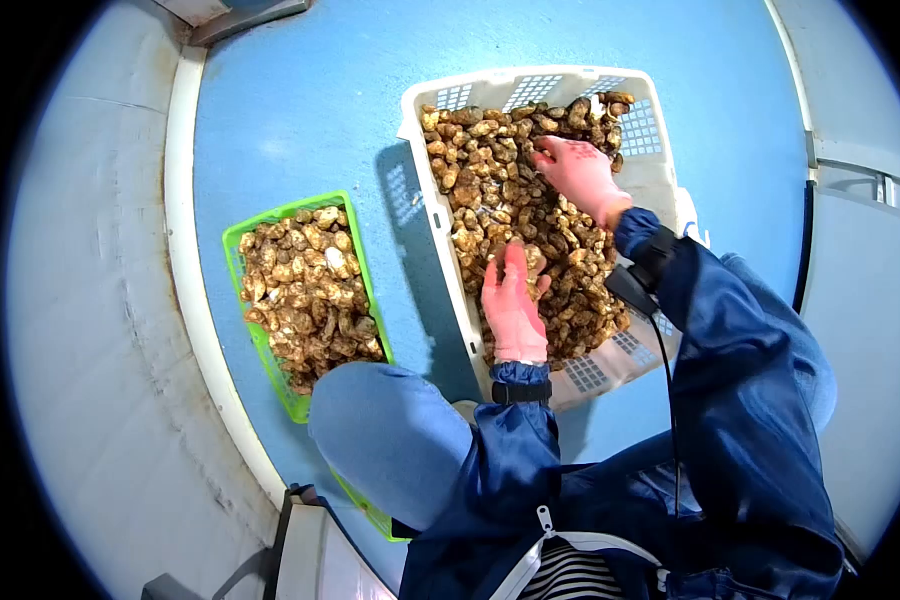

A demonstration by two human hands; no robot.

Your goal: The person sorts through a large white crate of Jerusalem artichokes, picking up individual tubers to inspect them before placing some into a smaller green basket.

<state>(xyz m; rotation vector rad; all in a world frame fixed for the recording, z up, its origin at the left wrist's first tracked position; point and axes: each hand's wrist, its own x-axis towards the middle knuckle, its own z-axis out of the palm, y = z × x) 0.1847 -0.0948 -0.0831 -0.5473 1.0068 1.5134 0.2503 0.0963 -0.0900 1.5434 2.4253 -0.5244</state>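
Note:
A white plastic basket holds a heap of knobbly brown-and-tan pieces that look like tubers; their exact kind is not clear. My left hand, in a pink glove, is over the near left part of the heap. Its fingers and thumb curl around one knobbly piece. Also in a pink glove, my right hand reaches over the far right part, fingers stretched left and touching the pieces. Whatever lies under its fingertips is hidden.
On the blue floor to the left stands a green basket of similar pieces. My bent knee is close to its near end. Another green edge shows beside my leg. Pale walls flank both sides.

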